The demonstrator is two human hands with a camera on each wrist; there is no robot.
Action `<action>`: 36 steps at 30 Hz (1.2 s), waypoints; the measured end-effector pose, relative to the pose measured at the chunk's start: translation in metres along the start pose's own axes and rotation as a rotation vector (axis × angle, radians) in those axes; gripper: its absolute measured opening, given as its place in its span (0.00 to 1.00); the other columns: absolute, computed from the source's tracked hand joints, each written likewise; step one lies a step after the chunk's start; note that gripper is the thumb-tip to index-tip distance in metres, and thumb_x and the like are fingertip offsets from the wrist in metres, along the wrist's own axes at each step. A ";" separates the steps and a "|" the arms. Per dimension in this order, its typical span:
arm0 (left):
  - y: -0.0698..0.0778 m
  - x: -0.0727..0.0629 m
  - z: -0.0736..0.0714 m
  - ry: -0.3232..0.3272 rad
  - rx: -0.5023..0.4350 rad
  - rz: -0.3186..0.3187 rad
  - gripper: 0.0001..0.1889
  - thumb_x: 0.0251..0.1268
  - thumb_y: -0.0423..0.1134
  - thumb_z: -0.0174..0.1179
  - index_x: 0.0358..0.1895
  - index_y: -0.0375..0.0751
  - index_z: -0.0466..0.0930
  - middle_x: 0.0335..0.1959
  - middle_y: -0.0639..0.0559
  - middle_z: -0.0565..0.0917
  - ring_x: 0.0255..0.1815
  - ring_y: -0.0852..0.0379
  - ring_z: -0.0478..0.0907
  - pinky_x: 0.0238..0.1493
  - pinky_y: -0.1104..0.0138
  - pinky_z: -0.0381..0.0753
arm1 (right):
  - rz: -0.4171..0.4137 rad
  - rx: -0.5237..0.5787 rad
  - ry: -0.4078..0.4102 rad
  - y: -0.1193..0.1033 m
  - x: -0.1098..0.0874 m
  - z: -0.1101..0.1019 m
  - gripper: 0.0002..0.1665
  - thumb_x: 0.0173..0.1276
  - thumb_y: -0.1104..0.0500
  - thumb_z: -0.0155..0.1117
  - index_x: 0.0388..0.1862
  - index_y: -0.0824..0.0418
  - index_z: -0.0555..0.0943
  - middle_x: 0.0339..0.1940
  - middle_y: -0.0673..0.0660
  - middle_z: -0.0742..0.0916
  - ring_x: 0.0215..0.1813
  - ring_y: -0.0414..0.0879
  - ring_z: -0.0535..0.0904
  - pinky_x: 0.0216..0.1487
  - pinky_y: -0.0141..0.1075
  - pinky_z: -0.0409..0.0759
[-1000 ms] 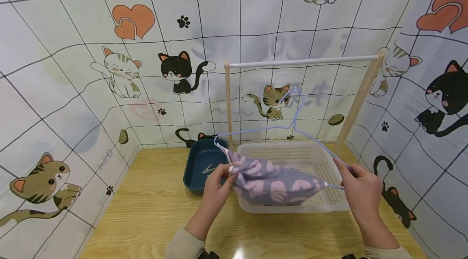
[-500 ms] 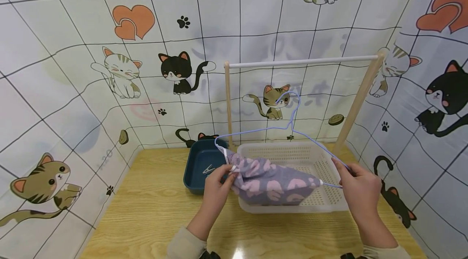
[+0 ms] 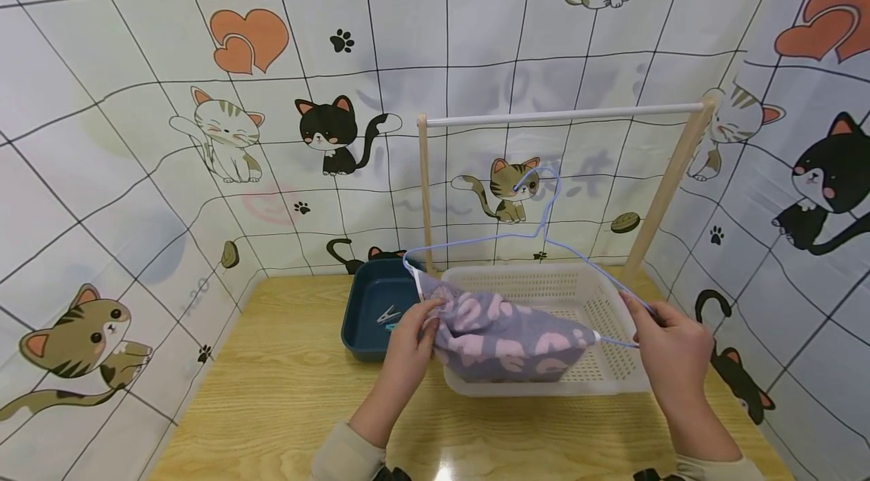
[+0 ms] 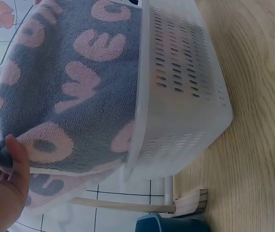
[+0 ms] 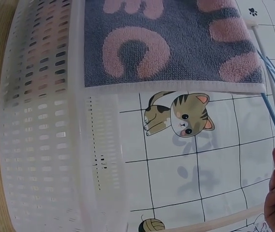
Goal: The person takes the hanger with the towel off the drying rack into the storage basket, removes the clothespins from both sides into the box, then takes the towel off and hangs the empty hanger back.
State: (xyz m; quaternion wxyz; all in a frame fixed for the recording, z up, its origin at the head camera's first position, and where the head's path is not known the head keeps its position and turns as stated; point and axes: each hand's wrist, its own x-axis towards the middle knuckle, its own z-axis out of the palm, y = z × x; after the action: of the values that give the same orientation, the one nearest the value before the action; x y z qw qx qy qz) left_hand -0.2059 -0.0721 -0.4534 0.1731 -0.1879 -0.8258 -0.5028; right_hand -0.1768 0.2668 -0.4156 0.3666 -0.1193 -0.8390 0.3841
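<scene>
A grey-purple towel (image 3: 510, 337) with pink letters is draped over the lower bar of a blue wire hanger (image 3: 476, 242). My left hand (image 3: 413, 337) pinches the towel near its left end, fingers and thumb on the bunched cloth. In the left wrist view the towel (image 4: 94, 87) hangs down into the basket, and the pinching fingers show at its fold. My right hand (image 3: 673, 353) grips the right corner of the hanger. The towel's white-edged right end stops short of that hand. The hanger's hook points up, below the rack's rail.
A white perforated basket (image 3: 544, 388) stands on the wooden table (image 3: 285, 390) under the towel. Left of it is a dark blue tray (image 3: 360, 322) with clothespins (image 3: 388, 314) inside. Behind stands a rack with a white rail (image 3: 564, 115) and wooden posts (image 3: 669, 183).
My left hand has shifted its hold slightly along the towel's left end, and the cloth there is more spread toward the hanger's left corner. The right hand keeps its grip on the hanger.
</scene>
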 end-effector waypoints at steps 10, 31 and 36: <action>0.000 0.000 0.004 -0.049 0.103 0.066 0.13 0.75 0.27 0.48 0.47 0.41 0.83 0.38 0.53 0.71 0.39 0.58 0.69 0.39 0.65 0.75 | 0.010 0.023 0.011 -0.001 0.002 -0.002 0.19 0.65 0.48 0.70 0.27 0.64 0.87 0.11 0.49 0.81 0.15 0.31 0.72 0.15 0.27 0.64; 0.008 -0.001 0.010 -0.189 0.116 0.007 0.30 0.41 0.50 0.79 0.50 0.46 0.77 0.44 0.57 0.67 0.43 0.59 0.69 0.45 0.62 0.76 | 0.000 -0.002 0.063 0.002 0.007 -0.007 0.19 0.64 0.49 0.70 0.31 0.66 0.88 0.14 0.49 0.82 0.14 0.27 0.70 0.15 0.25 0.65; 0.010 0.001 0.014 -0.143 0.142 0.091 0.20 0.46 0.38 0.78 0.42 0.46 0.78 0.40 0.56 0.71 0.40 0.58 0.71 0.41 0.64 0.77 | 0.011 0.005 0.058 0.003 0.007 -0.007 0.19 0.65 0.48 0.69 0.30 0.66 0.87 0.12 0.50 0.81 0.14 0.28 0.70 0.15 0.26 0.63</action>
State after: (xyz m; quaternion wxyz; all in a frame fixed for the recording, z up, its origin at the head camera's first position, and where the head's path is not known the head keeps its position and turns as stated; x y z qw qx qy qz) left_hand -0.2035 -0.0550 -0.4516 0.1493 -0.2480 -0.8603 -0.4197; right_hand -0.1771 0.2762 -0.4103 0.3889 -0.1340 -0.8264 0.3844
